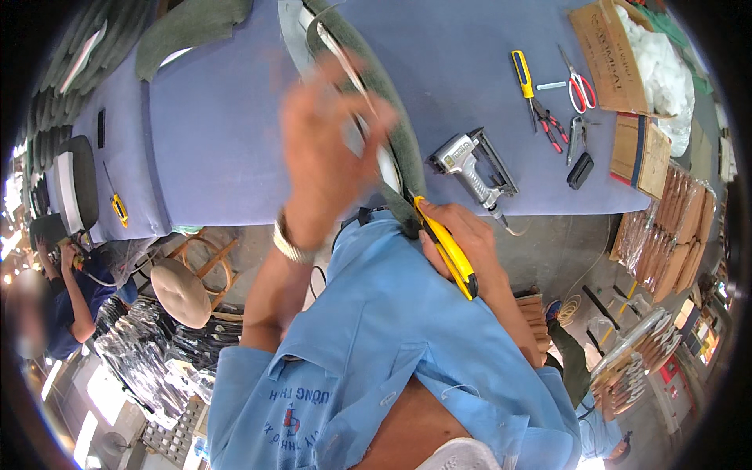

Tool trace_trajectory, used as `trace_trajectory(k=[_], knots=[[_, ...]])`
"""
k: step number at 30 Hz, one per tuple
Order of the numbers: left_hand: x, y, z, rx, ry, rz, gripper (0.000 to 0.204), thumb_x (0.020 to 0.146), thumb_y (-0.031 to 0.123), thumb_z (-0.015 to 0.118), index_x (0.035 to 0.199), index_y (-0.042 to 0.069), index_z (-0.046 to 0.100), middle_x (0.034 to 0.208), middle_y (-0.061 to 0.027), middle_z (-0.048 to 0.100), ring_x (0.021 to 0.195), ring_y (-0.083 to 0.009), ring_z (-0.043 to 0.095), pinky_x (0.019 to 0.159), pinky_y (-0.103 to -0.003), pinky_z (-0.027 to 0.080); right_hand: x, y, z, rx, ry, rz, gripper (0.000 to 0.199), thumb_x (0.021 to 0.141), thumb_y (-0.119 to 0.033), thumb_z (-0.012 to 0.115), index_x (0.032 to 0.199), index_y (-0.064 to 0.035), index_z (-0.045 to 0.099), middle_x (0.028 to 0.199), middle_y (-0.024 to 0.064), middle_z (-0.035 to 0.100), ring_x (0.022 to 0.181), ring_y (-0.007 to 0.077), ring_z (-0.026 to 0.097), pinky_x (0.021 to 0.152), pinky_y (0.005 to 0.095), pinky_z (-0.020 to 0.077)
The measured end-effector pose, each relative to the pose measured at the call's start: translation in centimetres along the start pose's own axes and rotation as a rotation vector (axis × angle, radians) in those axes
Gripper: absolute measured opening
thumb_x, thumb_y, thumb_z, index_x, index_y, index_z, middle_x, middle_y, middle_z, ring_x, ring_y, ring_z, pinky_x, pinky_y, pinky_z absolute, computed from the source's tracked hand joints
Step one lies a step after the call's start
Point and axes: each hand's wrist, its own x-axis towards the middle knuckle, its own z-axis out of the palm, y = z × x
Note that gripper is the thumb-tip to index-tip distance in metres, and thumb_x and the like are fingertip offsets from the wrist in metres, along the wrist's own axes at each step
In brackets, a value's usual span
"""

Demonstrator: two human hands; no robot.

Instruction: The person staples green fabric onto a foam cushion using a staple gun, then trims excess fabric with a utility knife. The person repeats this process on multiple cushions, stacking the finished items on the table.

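Yellow-black plastic cutter (448,249) in right hand (470,235), grey-green fabric panel's (384,82) 5 o'clock; left hand's (321,149) grip unclear, blurred; likely trimming, needs tension.

Looks like an upholstery workshop: silver metal staple gun (468,163) on a blue cloth-covered bench (219,141), long grey-green fabric pads (117,39) stacked up

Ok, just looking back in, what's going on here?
The person's right hand holds a yellow utility knife at the near end of a long grey-green padded piece. The left hand is blurred over the piece; its grip is unclear. A silver staple gun lies unheld on the blue table, to the right.
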Motion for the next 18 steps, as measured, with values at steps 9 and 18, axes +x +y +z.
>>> trace_trajectory(k=[9,18], knots=[[-11.2,2.6,-2.3,-0.368,-0.547,-0.305,0.016,0.090,0.017,0.078,0.083,0.008,0.068,0.082,-0.0053,0.071,0.070,-0.0251,0.068,0.063,-0.038,0.048,-0.4,-0.1,0.6,0.055,0.066,-0.012,0.043,0.081,-0.001,0.077,0.123,-0.0034,0.066,0.092,0.0156,0.069,0.082,0.0340,0.069,0.074,0.0391,0.0556],[-7.4,2.3,1.3,0.038,-0.672,-0.566,0.057,0.099,0.044,0.067,0.059,0.003,0.064,0.051,-0.0172,0.056,0.049,-0.0398,0.060,0.049,-0.046,0.048,-0.6,0.0,1.3,0.062,0.081,-0.039,0.044,0.082,0.000,0.077,0.125,-0.0031,0.066,0.092,0.0155,0.069,0.078,0.0319,0.069,0.071,0.0367,0.0552]])
